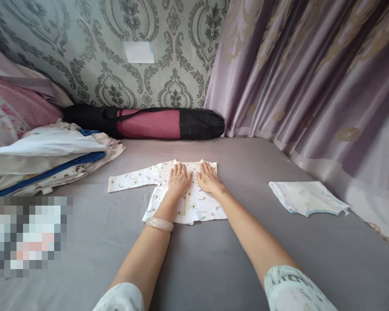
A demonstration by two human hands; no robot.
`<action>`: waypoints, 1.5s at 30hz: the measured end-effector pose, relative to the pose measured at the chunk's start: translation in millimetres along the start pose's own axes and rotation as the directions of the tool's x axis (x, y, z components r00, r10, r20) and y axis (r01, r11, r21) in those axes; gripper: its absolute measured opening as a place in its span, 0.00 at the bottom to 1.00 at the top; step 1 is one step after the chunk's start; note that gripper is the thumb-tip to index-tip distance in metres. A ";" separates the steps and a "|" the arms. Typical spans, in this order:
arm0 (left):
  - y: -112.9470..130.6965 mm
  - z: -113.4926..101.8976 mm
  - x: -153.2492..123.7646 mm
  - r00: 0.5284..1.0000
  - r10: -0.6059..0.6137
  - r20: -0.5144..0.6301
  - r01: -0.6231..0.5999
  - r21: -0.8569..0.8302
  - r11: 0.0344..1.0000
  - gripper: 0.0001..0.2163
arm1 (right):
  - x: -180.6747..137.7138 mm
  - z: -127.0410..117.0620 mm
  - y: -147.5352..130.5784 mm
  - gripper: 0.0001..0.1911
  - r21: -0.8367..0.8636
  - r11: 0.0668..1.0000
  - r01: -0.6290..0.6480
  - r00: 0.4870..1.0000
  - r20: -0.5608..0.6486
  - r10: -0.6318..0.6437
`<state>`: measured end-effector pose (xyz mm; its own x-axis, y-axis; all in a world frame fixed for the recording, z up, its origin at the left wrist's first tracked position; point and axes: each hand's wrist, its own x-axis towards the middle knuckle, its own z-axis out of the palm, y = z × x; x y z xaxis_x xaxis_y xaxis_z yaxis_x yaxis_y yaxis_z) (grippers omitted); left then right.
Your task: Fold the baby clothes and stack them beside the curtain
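A small white baby shirt [201, 205] with a tiny print lies spread on the grey bed sheet [214, 268]. One sleeve stretches out to the left; on the right side no sleeve shows. My left hand [180, 178] lies flat on the upper middle of the shirt, fingers stretched away from me. Beside it, my right hand [209, 177] rests flat on the shirt's upper right part. The two thumbs are close together. A pale bangle [159, 223] circles my left forearm.
A folded white cloth with blue edging [307, 198] lies to the right. A pile of clothes [45, 151] rises at the left. Against the patterned wall lies a long black and pink bag [149, 124]. Purple curtains [272, 65] hang along the right; a blurred patch covers something lower left.
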<state>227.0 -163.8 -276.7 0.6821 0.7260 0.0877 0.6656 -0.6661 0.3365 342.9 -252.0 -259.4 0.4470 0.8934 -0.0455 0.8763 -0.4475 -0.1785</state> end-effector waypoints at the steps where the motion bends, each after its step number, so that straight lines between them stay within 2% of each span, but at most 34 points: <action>1: 0.6 -0.4 0.1 1.000 -0.008 0.002 0.008 -0.002 1.000 0.30 | 0.0 -1.3 5.2 0.34 -0.018 0.999 -0.034 0.999 -0.003 0.034; 5: 2.6 -1.2 0.6 0.998 -0.063 0.020 0.063 -0.001 0.998 0.31 | -1.2 -2.2 22.1 0.34 -0.049 0.992 -0.113 0.993 -0.038 0.111; 9: 4.2 0.7 1.3 0.997 -0.077 0.023 0.077 -0.004 0.997 0.32 | -1.2 3.1 27.1 0.34 -0.029 0.994 -0.109 0.991 -0.078 0.106; 12: 3.3 -2.0 4.5 0.998 -0.062 0.032 0.063 -0.028 0.998 0.32 | 1.1 4.0 27.0 0.34 -0.032 0.993 -0.110 0.992 -0.064 0.108; 14: -1.5 -10.6 7.3 0.994 -0.046 0.102 0.053 -0.065 0.997 0.31 | 3.9 0.8 27.2 0.34 -0.027 0.993 -0.117 0.993 -0.033 0.116; 17: -19.2 -34.4 6.7 0.977 0.030 0.211 0.000 -0.145 0.989 0.31 | 8.0 -8.7 24.8 0.34 -0.031 0.990 -0.141 0.990 0.020 0.142; 18: -28.1 -43.6 4.1 0.979 0.047 0.199 -0.014 -0.162 0.987 0.31 | 8.8 -12.0 21.8 0.34 -0.036 0.989 -0.142 0.990 0.021 0.143; 20: -49.0 -60.4 -4.5 0.995 0.028 0.096 -0.012 -0.163 0.986 0.29 | 8.4 -16.9 10.7 0.33 -0.041 0.994 -0.102 0.995 -0.013 0.101; 22: -71.5 -72.7 -15.5 0.997 -0.069 -0.030 0.064 -0.130 0.989 0.25 | 5.7 -17.4 -7.3 0.32 -0.020 1.000 -0.002 0.998 -0.055 0.001; 24: -92.5 -79.9 -26.0 0.968 -0.215 -0.127 0.204 -0.088 0.975 0.21 | 2.3 -13.4 -28.6 0.32 0.025 0.994 0.109 0.993 -0.050 -0.107; 27: -116.2 -85.4 -37.6 0.880 -0.430 -0.204 0.429 -0.052 0.902 0.19 | -0.9 -2.7 -54.6 0.33 0.078 0.981 0.176 0.984 -0.004 -0.177; 29: -127.0 -88.4 -42.6 0.805 -0.541 -0.243 0.545 -0.056 0.837 0.18 | -1.0 3.3 -62.4 0.34 0.077 0.982 0.172 0.985 0.017 -0.174; 32: -139.6 -92.7 -46.9 0.670 -0.672 -0.316 0.685 -0.086 0.724 0.19 | 1.1 6.1 -62.5 0.33 0.054 0.985 0.164 0.985 0.039 -0.167; 34: -147.3 -95.1 -47.8 0.586 -0.731 -0.350 0.747 -0.116 0.655 0.19 | 3.9 3.5 -61.3 0.32 0.044 0.985 0.165 0.984 0.062 -0.168; 35: -150.9 -96.0 -47.8 0.563 -0.746 -0.355 0.761 -0.129 0.635 0.19 | 5.6 1.4 -62.0 0.32 0.038 0.986 0.161 0.984 0.071 -0.164; 37: -157.6 -97.5 -46.9 0.546 -0.765 -0.342 0.772 -0.149 0.618 0.20 | 9.6 -2.7 -67.5 0.31 0.017 0.987 0.159 0.986 0.038 -0.160; 41: -166.8 -99.2 -43.5 0.569 -0.778 -0.265 0.766 -0.172 0.619 0.22 | 19.5 -3.5 -92.4 0.25 0.005 0.959 0.284 0.949 -0.142 -0.281; 43: -169.8 -99.1 -41.9 0.587 -0.775 -0.233 0.756 -0.183 0.628 0.21 | 25.2 0.2 -106.7 0.24 0.035 0.937 0.349 0.926 -0.164 -0.339; 45: -172.5 -98.4 -40.8 0.596 -0.774 -0.216 0.748 -0.201 0.632 0.18 | 30.6 4.6 -118.4 0.22 0.058 0.933 0.356 0.926 -0.156 -0.344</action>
<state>54.6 -61.7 -246.1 -0.1741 0.9847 -0.0058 0.8704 0.1566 0.4668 252.0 -171.5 -244.1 0.1405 0.9749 0.1729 0.9661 -0.0968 -0.2393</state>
